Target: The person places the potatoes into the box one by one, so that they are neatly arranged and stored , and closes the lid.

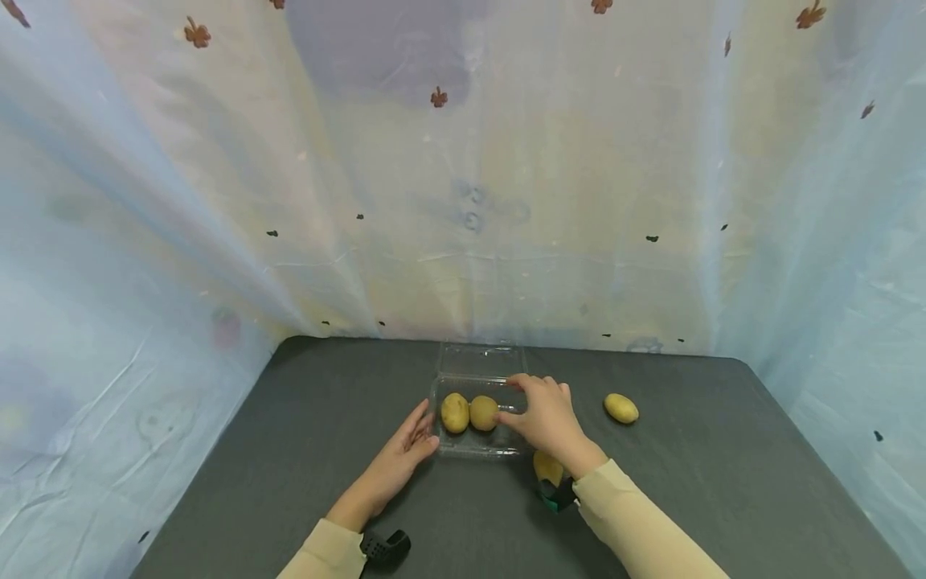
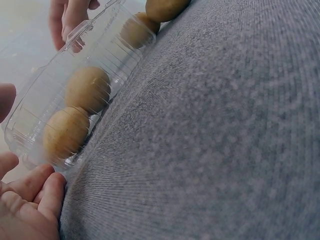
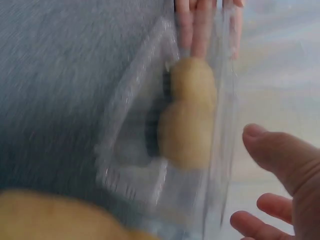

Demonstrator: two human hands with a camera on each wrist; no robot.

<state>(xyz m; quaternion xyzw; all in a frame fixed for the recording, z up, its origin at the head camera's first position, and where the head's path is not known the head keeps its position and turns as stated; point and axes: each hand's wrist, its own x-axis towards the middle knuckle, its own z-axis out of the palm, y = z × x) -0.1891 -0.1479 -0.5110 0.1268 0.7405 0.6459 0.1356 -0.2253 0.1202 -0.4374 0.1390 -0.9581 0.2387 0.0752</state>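
Observation:
Two yellow potatoes, a left one (image 1: 455, 413) and a right one (image 1: 484, 412), lie side by side in the left part of a clear plastic clamshell box (image 1: 481, 452). My left hand (image 1: 398, 460) rests its fingers against the box's left end, thumb apart from them. Over the right part of the box is my right hand (image 1: 546, 414), its thumb and fingers spread with nothing between them, as the right wrist view shows. Another potato (image 1: 547, 468) lies on the table beneath my right wrist, partly hidden by it.
One more potato (image 1: 620, 408) lies on the dark grey table (image 1: 347, 386), to the right of the box. The box's lid (image 1: 481, 359) stands open toward the back. A patterned curtain (image 1: 550, 265) hangs behind the table and along both sides.

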